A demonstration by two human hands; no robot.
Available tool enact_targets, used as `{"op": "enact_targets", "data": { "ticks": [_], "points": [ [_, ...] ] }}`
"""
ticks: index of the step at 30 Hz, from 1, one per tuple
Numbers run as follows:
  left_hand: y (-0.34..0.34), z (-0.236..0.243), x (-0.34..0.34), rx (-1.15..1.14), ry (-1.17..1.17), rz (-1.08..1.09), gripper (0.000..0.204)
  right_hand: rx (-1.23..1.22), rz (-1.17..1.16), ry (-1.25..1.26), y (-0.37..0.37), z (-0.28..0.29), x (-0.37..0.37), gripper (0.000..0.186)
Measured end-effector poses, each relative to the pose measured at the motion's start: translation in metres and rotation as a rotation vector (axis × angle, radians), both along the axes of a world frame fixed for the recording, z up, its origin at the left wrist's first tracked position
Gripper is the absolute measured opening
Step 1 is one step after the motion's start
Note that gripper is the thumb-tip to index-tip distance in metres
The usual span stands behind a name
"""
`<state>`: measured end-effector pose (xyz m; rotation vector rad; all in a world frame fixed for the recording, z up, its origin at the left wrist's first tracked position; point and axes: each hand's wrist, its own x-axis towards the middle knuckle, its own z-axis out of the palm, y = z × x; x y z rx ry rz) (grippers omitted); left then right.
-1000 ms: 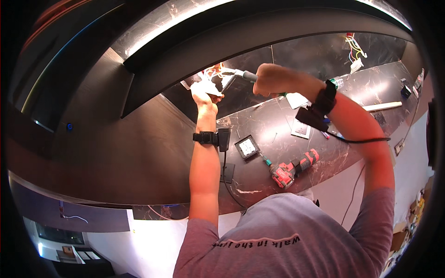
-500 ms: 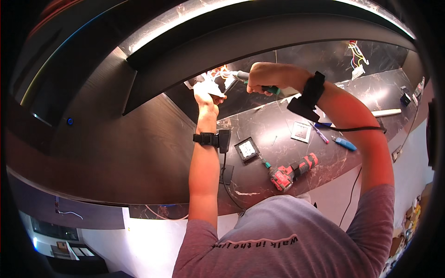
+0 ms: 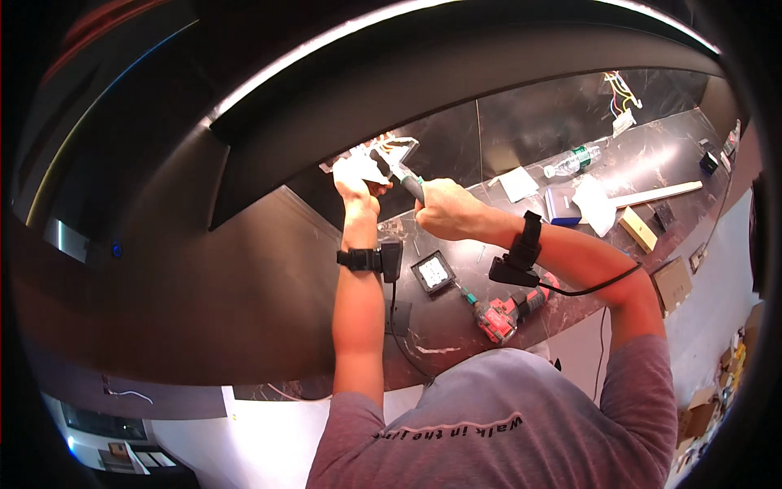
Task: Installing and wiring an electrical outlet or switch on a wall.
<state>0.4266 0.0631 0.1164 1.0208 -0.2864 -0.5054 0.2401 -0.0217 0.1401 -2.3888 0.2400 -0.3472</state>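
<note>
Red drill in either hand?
No, the red drill lies on the dark marbled counter, while the right hand grips a grey-handled tool and the left hand a white piece.

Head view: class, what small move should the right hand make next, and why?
Probably align the tool with the wires: the right hand grips the tool, its tip is near them, the left hand holds a white piece there, and glare hides any contact.

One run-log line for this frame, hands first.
left hand: holding white piece | right hand: gripping grey-handled tool | wires: by white piece | red-black drill: lying on marbled counter
</note>
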Motion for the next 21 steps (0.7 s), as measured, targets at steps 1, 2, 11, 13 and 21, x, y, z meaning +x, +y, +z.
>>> {"op": "enact_targets", "data": {
  "ticks": [1,2,11,13,21],
  "points": [
    [-0.001,0.004,-0.009,-0.010,-0.035,-0.072,0.038,0.003,0.014,-0.015,-0.013,-0.008,0.003,0.017],
    [-0.001,0.011,-0.017,0.009,0.016,-0.023,0.038,0.175,0.003,0.155,-0.016,0.009,0.005,0.016],
    [0.004,0.007,-0.013,0.079,0.015,-0.003,0.039,0.309,0.185,0.429,-0.073,0.094,-0.009,0.025],
    [0.003,0.012,-0.017,0.128,0.013,0.010,0.041,0.318,0.097,0.448,-0.080,0.111,-0.021,0.023],
    [-0.017,-0.022,0.007,-0.109,-0.137,0.150,0.046,0.208,0.093,0.533,-0.076,0.126,0.002,0.023]
  ]
}}
